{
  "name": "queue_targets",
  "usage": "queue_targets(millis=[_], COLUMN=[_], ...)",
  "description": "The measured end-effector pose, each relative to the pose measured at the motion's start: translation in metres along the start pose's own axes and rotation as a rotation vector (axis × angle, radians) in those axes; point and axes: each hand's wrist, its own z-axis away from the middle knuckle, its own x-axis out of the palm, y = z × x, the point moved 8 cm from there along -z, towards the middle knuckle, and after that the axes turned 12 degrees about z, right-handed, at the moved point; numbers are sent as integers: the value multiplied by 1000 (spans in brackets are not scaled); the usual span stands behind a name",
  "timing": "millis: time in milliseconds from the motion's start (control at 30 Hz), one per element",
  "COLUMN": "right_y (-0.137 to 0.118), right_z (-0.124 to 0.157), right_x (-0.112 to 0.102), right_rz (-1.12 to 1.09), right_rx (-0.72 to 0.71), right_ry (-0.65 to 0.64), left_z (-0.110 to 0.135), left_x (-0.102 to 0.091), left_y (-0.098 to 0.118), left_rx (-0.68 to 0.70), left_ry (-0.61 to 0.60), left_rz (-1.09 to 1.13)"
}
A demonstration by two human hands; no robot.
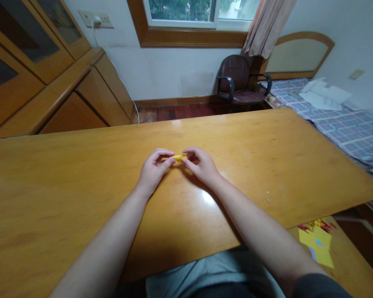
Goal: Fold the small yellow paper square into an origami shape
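A small piece of folded yellow paper [179, 157] is held just over the wooden table [81, 174], between my two hands. My left hand [155, 167] pinches its left end with thumb and fingers. At the other end, my right hand [202, 164] grips it the same way, thumb toward me. The fingertips cover both ends of the paper, so its full shape is hidden.
Yellow sheets [321, 246] and small red and yellow folded pieces [317, 224] lie on a lower surface at the right. Beyond the table stand a brown armchair [236, 78], a bed [345, 120] and a wooden cabinet [71, 95].
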Motion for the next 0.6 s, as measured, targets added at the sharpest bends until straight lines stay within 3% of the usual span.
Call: queue_targets(millis=[167, 400, 600], right_y=[2, 6, -4], right_z=[0, 2, -1], right_x=[4, 11, 7], right_rz=[-147, -250, -226], right_rx=[45, 114, 72], right_ry=[-36, -111, -147], left_z=[0, 1, 0], left_x=[7, 2, 1], left_y=[-3, -15, -19], left_rx=[-17, -158, -217], left_ry=[-80, -29, -33], left_rz=[34, 48, 123])
